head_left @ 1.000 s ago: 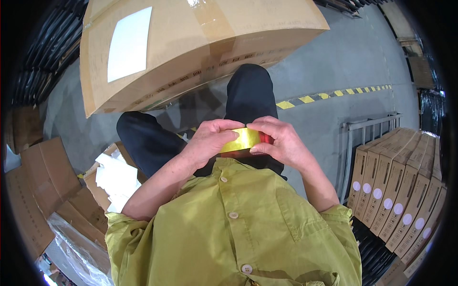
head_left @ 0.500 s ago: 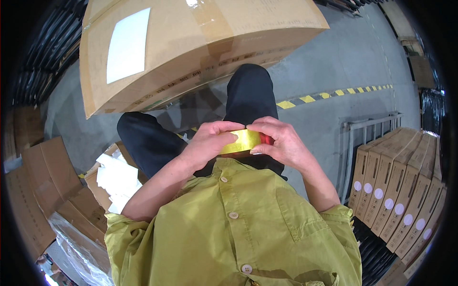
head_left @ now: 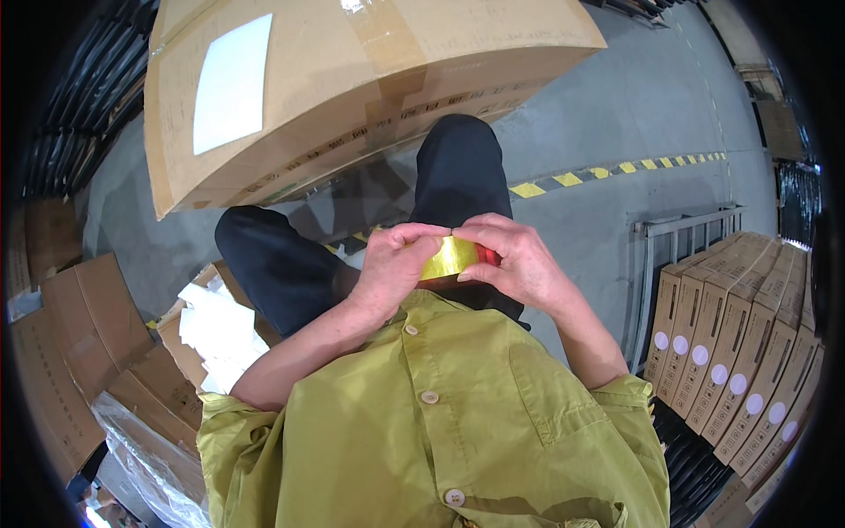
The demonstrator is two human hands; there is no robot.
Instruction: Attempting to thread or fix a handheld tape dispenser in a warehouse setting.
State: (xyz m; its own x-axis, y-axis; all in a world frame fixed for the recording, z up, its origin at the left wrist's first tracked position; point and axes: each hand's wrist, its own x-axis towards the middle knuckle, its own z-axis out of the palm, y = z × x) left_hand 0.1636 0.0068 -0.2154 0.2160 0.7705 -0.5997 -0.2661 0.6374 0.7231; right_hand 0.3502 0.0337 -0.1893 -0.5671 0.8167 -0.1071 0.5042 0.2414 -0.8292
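Note:
In front of my lap, both hands hold a roll of shiny yellow tape [head_left: 452,258], with a red part showing at its right side. My left hand [head_left: 393,267] grips the left end, its thumb lying across the yellow face. Around the right end close the fingers and thumb of my right hand [head_left: 512,261], and the fingertips of both hands meet at the upper edge. The palms hide part of the roll.
A large taped carton [head_left: 387,88] with a white sheet [head_left: 232,84] stands ahead. An open box holds white paper pieces [head_left: 216,330] at left, near brown cartons [head_left: 88,308]. Boxes with round pale stickers [head_left: 739,343] stand at right, beside a metal rail [head_left: 687,227]. Yellow-black floor tape [head_left: 598,174] crosses behind.
My left hand has shifted slightly right, and its thumb has moved toward the middle of the roll. My right hand stays nearly in place, still holding the tape.

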